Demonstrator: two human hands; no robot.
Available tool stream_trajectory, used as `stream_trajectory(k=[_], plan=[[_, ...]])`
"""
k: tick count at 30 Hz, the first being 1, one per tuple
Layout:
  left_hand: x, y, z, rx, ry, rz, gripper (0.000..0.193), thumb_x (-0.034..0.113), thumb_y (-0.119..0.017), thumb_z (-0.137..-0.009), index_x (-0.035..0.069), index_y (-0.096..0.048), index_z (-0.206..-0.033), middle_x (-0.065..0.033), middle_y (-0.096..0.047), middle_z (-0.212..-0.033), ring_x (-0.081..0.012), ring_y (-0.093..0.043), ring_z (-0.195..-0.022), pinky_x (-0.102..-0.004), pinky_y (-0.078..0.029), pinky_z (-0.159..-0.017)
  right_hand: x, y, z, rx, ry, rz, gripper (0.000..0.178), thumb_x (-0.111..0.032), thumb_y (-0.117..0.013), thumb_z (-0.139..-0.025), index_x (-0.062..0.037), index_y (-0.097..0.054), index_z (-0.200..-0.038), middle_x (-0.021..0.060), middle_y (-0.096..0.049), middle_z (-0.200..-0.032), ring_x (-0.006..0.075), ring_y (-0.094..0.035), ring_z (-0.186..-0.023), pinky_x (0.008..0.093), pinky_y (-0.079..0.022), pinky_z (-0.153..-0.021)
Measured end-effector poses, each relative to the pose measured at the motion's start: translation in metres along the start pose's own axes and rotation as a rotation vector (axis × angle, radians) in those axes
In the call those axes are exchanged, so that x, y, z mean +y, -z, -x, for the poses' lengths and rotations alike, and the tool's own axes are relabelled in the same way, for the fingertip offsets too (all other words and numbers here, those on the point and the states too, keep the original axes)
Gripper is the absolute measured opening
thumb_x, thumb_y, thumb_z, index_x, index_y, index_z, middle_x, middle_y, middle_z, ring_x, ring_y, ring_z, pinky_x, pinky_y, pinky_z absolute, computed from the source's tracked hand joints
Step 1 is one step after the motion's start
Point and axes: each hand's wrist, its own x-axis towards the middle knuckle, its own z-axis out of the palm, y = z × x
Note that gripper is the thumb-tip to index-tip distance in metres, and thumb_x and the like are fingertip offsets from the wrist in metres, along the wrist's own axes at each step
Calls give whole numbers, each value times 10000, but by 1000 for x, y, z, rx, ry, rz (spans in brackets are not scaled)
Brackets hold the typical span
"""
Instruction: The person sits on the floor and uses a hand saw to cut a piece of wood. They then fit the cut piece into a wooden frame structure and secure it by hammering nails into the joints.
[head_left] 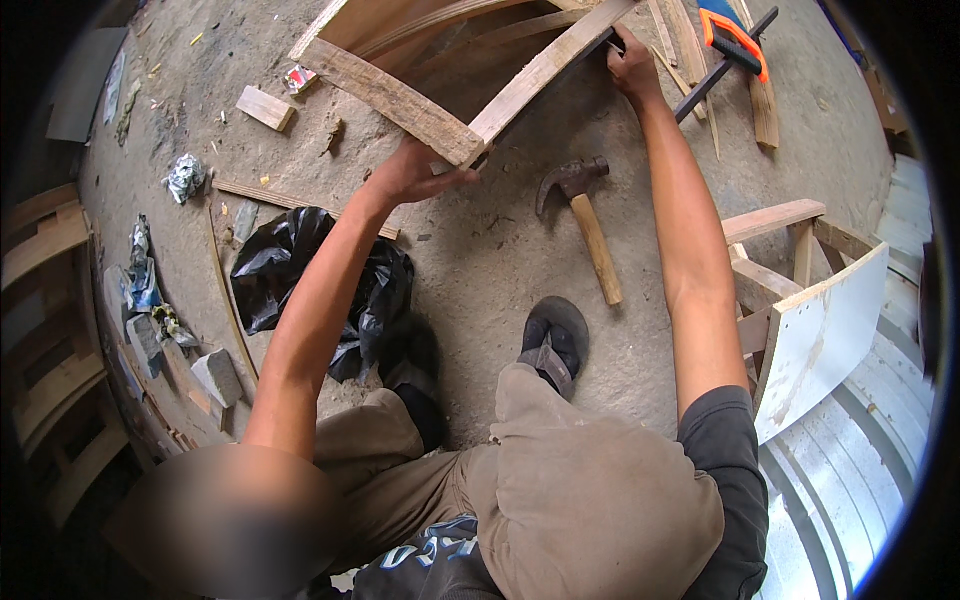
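Note:
Both arms reach forward to a wooden frame [548,72] of rough boards at the top of the head view. My left hand [412,175] is closed under its near corner, thumb and a finger showing past the wood, the other fingers hidden. Further right, my right hand [632,66] grips the same frame by its right-hand board, fingers wrapped at the underside. On the concrete between my forearms lies a claw hammer [597,245] with a wooden handle, touched by neither hand.
A black plastic bag [272,265] lies beneath my left forearm. Beyond my right hand are an orange-handled saw [735,42] and wood strips. A smaller wooden frame with a white panel [825,335] stands at right. Wood scraps, a grey block [217,377] and crumpled foil [184,178] litter the left.

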Motion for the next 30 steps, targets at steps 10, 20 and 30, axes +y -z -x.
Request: stream_trajectory(k=[10, 20, 30], plan=[[5, 4, 0, -30, -33, 59, 496, 494, -569, -948, 275, -548, -1393, -87, -554, -1384, -319, -492, -1282, -453, -358, -1116, 0, 0, -1, 9, 26, -12, 444, -155, -520, -853, -74, -570, -1287, 262, -657, -986, 414, -659, -919, 432, -519, -771], [-3, -2, 1, 52, -47, 110, 504, 503, -598, -923, 239, -600, -1351, -87, -608, -1306, -304, -543, -1212, -435, -390, -1066, -6, 3, 1, -4, -5, -16, 444, -156, -528, -859, -66, -566, -1292, 258, -658, -986, 400, -665, -892, 420, -519, -764], [0, -1, 1, 9, -3, 51, 479, 506, -575, -932, 266, -603, -1346, -88, -584, -1342, -279, -503, -1275, -441, -347, -1110, 8, -2, 0, -1, 10, -53, 457, -145, -551, -845, -44, -563, -1291, 239, -679, -994, 354, -686, -858, 398, -523, -768]])
